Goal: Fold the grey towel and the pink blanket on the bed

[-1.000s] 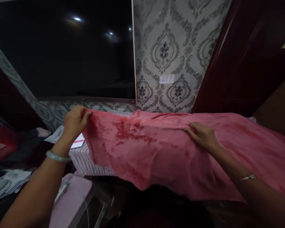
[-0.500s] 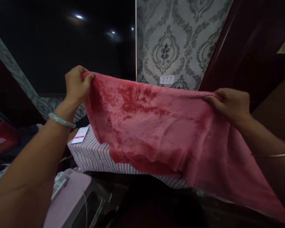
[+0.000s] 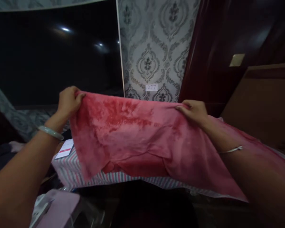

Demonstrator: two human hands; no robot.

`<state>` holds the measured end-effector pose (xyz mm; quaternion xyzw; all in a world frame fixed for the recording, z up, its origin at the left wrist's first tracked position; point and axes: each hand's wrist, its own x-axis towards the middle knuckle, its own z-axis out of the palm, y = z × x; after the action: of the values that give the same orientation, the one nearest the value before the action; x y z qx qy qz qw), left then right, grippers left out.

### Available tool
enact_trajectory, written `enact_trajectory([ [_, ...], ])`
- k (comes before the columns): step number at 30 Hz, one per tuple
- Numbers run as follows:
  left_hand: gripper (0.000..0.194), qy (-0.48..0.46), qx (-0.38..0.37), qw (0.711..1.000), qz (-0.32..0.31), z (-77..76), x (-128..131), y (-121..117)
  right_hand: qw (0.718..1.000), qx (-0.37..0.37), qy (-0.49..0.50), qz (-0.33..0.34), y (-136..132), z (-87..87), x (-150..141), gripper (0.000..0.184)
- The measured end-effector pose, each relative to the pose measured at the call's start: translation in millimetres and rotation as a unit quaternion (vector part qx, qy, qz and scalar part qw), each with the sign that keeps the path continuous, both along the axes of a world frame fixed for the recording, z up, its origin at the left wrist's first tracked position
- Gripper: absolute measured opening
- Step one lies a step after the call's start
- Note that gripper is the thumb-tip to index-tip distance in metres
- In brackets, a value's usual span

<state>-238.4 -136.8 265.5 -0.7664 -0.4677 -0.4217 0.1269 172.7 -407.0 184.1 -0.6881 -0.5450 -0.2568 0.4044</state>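
Note:
A pink plush towel (image 3: 133, 136) hangs stretched between both hands above a striped cloth (image 3: 90, 177) on a table. My left hand (image 3: 67, 101) pinches the towel's upper left corner, fingers closed; a pale bangle sits on that wrist. My right hand (image 3: 192, 110) grips the towel's top edge further right, fingers closed, a thin bracelet on the wrist. The towel's right part trails down over my right forearm and onto the table. Its lower edge sags onto the striped cloth.
A phone (image 3: 64, 148) lies on the striped cloth at the left. A dark screen (image 3: 57, 57) and patterned wallpaper with a small "277" label (image 3: 151, 87) stand behind. Dark wood panels (image 3: 228, 38) are at right. A pink object (image 3: 59, 212) sits lower left.
Both hands lifted the towel off the table, then lowered it a little. My right hand slid left along the top edge, closer to my left hand. The camera view shifted right.

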Motion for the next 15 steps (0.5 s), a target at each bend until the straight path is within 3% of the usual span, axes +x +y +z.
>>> enact_trajectory([
  [7,0.037,0.02,-0.151,0.988,0.021,-41.3,5,28,0.993,-0.102,0.061,-0.012,44,-38.1,-3,0.04],
  [12,0.029,-0.006,-0.168,0.986,0.001,-62.5,11,38,0.984,-0.151,0.099,0.008,65,-69.7,13,0.033],
  [15,0.031,-0.032,-0.135,0.99,-0.004,-64.0,15,40,0.978,-0.174,0.098,0.054,71,-87.3,23,0.023],
])
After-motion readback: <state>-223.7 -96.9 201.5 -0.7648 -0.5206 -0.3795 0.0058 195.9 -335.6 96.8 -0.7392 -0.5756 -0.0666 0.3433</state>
